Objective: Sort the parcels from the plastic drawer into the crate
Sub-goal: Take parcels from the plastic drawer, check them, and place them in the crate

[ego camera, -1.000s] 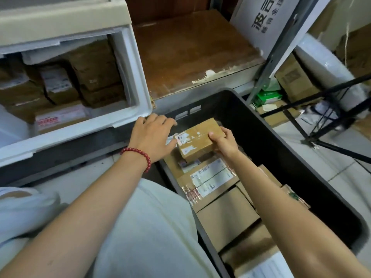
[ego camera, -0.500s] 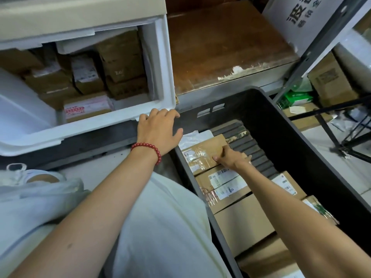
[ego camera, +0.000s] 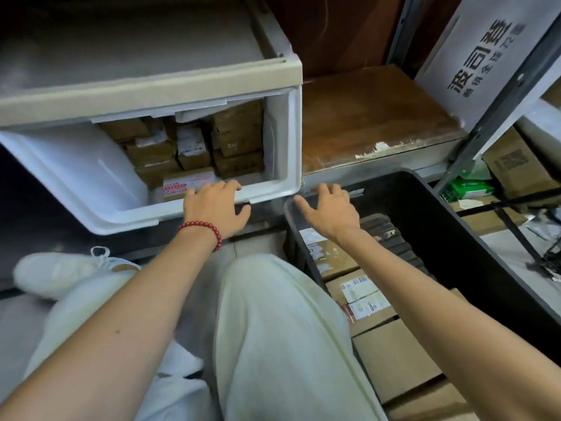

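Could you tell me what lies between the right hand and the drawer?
In the head view, just the crate's corner rim and a dark gap beneath the drawer.

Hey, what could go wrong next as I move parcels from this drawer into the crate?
One: the plastic drawer hangs tilted outward with your left hand on its front rim; leaning there might tip it further. Two: the parcels inside are stacked high; pulling one may topple others.

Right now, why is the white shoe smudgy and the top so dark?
Head view: the white shoe, left hand and right hand are smeared by motion; head view, top: the cabinet lies in shadow; head view, edges: the wide lens tilts the shelf post.
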`<action>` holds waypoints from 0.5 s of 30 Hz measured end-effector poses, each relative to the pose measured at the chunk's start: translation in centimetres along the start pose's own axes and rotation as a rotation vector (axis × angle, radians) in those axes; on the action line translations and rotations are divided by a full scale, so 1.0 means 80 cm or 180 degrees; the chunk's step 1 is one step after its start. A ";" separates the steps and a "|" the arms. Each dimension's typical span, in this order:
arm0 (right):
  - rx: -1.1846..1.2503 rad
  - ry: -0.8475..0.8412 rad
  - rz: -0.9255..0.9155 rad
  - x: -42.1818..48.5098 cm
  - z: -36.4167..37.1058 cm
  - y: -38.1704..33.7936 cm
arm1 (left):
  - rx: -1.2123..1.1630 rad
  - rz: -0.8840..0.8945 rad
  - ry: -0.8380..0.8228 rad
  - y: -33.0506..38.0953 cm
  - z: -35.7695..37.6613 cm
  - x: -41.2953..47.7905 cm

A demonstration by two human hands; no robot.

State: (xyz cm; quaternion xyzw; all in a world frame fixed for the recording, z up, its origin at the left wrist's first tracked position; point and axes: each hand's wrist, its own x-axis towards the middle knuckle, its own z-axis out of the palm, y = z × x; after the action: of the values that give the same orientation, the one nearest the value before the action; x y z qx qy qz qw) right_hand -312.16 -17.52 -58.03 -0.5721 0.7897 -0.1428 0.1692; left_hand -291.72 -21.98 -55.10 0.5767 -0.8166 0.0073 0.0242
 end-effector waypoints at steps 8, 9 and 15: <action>0.0408 0.0015 -0.0754 -0.022 0.008 -0.154 | 0.0100 -0.0550 0.0065 -0.087 -0.045 -0.029; 0.0394 -0.0040 -0.0786 -0.025 0.015 -0.166 | 0.0080 -0.0618 -0.0001 -0.093 -0.043 -0.033; -0.0007 -0.0257 -0.0565 -0.018 0.052 -0.180 | -0.0399 -0.0790 -0.0088 -0.121 -0.038 -0.033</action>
State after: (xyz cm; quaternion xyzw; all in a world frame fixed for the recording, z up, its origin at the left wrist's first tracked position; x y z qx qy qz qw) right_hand -297.68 -20.67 -55.60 -0.6453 0.7286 -0.1331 0.1869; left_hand -281.66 -22.63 -52.35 0.6706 -0.7381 -0.0547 0.0496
